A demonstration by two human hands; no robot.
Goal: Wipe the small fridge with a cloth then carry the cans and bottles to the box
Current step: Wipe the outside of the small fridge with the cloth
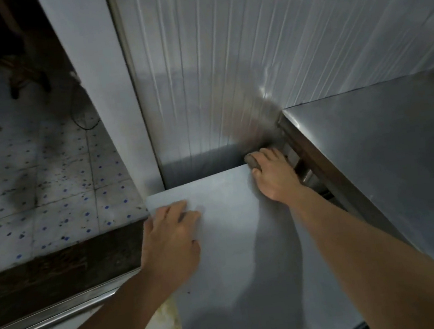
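The left hand (169, 242) lies flat, fingers straight, on the fridge (231, 244) top near its left edge. The right hand (273, 178) reaches the far right corner, its grip closed on a brownish cloth (253, 161) beside the steel tabletop (390, 159).

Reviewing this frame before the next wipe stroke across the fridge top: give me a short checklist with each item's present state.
1. Cloth in hand: ok. The right hand pinches a small brownish cloth at the fridge top's far right corner.
2. Fridge steadied: ok. The left hand rests flat on the fridge top.
3. Path clear: ok, nothing lies on the visible top.
4. Room on the right: not ok, the steel table sits close beside the right hand.
5. Surface already clean: cannot tell, dim and blurred.
6. Cans, bottles, box located: cannot tell, none in view.
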